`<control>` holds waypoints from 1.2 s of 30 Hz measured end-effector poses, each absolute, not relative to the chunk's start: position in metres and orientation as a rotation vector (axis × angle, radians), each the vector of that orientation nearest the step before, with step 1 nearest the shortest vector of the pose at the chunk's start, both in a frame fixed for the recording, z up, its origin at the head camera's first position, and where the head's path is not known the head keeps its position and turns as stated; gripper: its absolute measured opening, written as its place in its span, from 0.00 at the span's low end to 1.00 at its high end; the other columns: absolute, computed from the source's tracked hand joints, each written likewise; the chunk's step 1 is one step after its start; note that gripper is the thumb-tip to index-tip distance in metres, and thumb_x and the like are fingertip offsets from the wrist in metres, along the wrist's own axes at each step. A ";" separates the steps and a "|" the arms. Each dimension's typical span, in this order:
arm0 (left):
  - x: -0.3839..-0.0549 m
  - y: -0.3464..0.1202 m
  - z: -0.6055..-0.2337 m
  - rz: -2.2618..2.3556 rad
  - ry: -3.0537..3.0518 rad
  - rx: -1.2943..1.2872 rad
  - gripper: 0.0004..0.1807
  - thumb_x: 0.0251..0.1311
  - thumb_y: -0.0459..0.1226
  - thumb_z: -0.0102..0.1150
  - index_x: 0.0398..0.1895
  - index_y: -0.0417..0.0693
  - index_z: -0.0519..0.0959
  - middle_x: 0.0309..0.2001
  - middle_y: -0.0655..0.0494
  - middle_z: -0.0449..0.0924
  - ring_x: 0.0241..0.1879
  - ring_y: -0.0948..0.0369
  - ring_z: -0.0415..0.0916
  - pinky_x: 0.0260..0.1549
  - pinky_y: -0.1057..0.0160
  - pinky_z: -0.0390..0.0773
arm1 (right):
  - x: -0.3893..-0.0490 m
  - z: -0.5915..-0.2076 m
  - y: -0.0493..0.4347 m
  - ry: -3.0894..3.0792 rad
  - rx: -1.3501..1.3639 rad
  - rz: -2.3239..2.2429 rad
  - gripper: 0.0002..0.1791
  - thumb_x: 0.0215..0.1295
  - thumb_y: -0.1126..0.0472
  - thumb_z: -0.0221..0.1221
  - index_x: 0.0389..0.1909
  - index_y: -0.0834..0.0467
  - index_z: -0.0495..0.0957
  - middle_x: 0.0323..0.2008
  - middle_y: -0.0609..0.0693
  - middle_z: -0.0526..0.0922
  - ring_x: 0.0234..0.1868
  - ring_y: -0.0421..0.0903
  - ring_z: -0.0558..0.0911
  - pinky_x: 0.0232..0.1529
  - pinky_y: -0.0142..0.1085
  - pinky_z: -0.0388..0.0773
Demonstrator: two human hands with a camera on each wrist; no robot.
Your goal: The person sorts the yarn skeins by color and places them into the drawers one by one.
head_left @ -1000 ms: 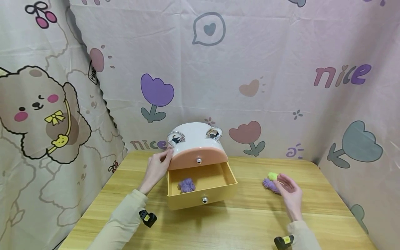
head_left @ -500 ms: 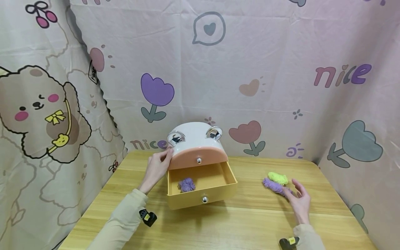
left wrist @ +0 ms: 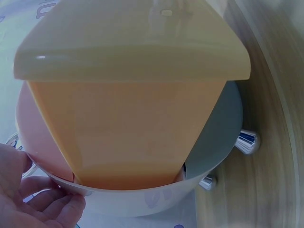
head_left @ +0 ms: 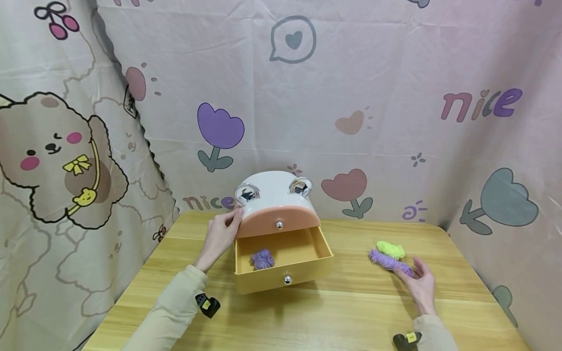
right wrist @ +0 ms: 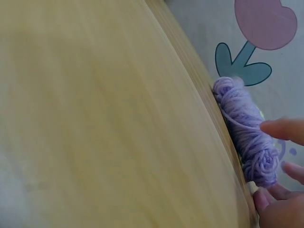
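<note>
Gripping the cabinet [head_left: 278, 192] with your left hand [head_left: 221, 236], you hold your right hand [head_left: 422, 286], fingers parted, at the purple yarn [head_left: 387, 261], probably a light, squashy bundle best pinched mid-length, lying on the table [head_left: 351, 317] just in front of the lime yarn [head_left: 390, 249]

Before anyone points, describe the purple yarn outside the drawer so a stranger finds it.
On the wooden table, right of the drawer box, find the right hand. By it lies the long purple bundle; the neighbouring bundle is yellow-green, the other purple yarn inside the drawer.
</note>
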State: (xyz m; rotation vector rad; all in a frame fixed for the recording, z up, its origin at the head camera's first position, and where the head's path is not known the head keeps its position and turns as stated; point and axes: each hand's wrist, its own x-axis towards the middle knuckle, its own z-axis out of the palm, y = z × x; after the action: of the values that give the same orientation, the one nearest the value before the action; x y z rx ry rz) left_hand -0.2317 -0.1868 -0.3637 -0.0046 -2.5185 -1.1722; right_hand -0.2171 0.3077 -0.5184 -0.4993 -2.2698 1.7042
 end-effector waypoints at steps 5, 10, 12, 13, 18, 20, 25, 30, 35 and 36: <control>-0.232 -0.187 -0.364 -1.179 -2.517 -0.007 0.24 0.74 0.51 0.50 0.64 0.47 0.77 0.66 0.48 0.75 0.68 0.42 0.71 0.68 0.42 0.68 | -0.219 -0.518 0.307 -2.358 -0.516 1.623 0.41 0.60 0.69 0.65 0.73 0.69 0.60 0.70 0.71 0.66 0.51 0.32 0.71 0.44 0.11 0.61; -0.233 -0.187 -0.364 -1.186 -2.513 -0.003 0.23 0.74 0.50 0.51 0.64 0.48 0.78 0.66 0.48 0.76 0.67 0.42 0.72 0.68 0.42 0.69 | -0.219 -0.520 0.307 -2.415 -0.518 1.514 0.36 0.58 0.69 0.64 0.69 0.69 0.67 0.65 0.70 0.73 0.37 0.16 0.62 0.44 0.15 0.63; -0.232 -0.187 -0.364 -1.186 -2.515 -0.001 0.24 0.74 0.50 0.51 0.64 0.48 0.78 0.66 0.48 0.75 0.67 0.43 0.72 0.68 0.42 0.69 | -0.220 -0.520 0.307 -2.421 -0.525 1.494 0.34 0.58 0.69 0.64 0.68 0.68 0.69 0.64 0.71 0.74 0.37 0.16 0.62 0.45 0.17 0.63; -0.232 -0.187 -0.364 -1.188 -2.514 -0.001 0.24 0.74 0.51 0.51 0.64 0.48 0.78 0.66 0.48 0.75 0.67 0.43 0.72 0.68 0.42 0.69 | -0.220 -0.520 0.306 -2.422 -0.529 1.488 0.34 0.58 0.70 0.63 0.67 0.68 0.69 0.64 0.71 0.74 0.37 0.15 0.62 0.45 0.17 0.63; -0.232 -0.187 -0.364 -1.194 -2.517 -0.001 0.23 0.74 0.50 0.51 0.64 0.49 0.78 0.66 0.49 0.75 0.68 0.42 0.71 0.69 0.42 0.68 | -0.220 -0.521 0.305 -2.400 -0.544 1.485 0.31 0.56 0.72 0.63 0.64 0.69 0.73 0.64 0.72 0.74 0.35 0.13 0.62 0.43 0.16 0.63; -0.232 -0.187 -0.364 -1.198 -2.519 -0.001 0.24 0.74 0.50 0.51 0.64 0.49 0.77 0.67 0.49 0.75 0.68 0.42 0.71 0.69 0.42 0.67 | -0.221 -0.522 0.305 -2.387 -0.544 1.482 0.30 0.56 0.72 0.63 0.63 0.69 0.74 0.63 0.72 0.75 0.34 0.13 0.63 0.41 0.15 0.64; -0.233 -0.188 -0.364 -1.206 -2.522 0.004 0.24 0.74 0.51 0.51 0.64 0.49 0.77 0.67 0.49 0.74 0.69 0.42 0.70 0.69 0.42 0.67 | -0.221 -0.522 0.304 -2.372 -0.554 1.475 0.29 0.56 0.73 0.64 0.61 0.69 0.75 0.61 0.71 0.77 0.33 0.14 0.65 0.38 0.13 0.65; -0.233 -0.187 -0.364 -1.205 -2.515 0.011 0.24 0.74 0.51 0.51 0.64 0.48 0.78 0.67 0.50 0.75 0.69 0.43 0.70 0.70 0.42 0.67 | -0.221 -0.520 0.304 -2.365 -0.569 1.477 0.27 0.57 0.72 0.64 0.60 0.69 0.76 0.59 0.70 0.79 0.33 0.15 0.66 0.35 0.14 0.67; -0.233 -0.187 -0.365 -1.206 -2.514 0.005 0.24 0.74 0.51 0.51 0.64 0.48 0.78 0.67 0.50 0.74 0.69 0.42 0.70 0.69 0.42 0.67 | -0.221 -0.518 0.304 -2.317 -0.572 1.524 0.25 0.59 0.72 0.64 0.59 0.70 0.77 0.43 0.49 0.87 0.32 0.17 0.69 0.34 0.17 0.72; -0.233 -0.187 -0.364 -1.206 -2.518 0.004 0.24 0.74 0.51 0.51 0.64 0.48 0.77 0.67 0.50 0.74 0.69 0.42 0.70 0.69 0.42 0.67 | -0.221 -0.518 0.305 -2.301 -0.564 1.540 0.25 0.58 0.72 0.64 0.59 0.70 0.77 0.38 0.40 0.86 0.32 0.18 0.70 0.34 0.18 0.74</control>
State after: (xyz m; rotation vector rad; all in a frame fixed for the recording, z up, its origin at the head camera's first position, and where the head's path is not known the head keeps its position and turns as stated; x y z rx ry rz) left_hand -0.2331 -0.1873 -0.3645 0.0036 -2.5177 -1.2058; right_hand -0.2214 0.3046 -0.5181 -0.5637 -2.3008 1.5401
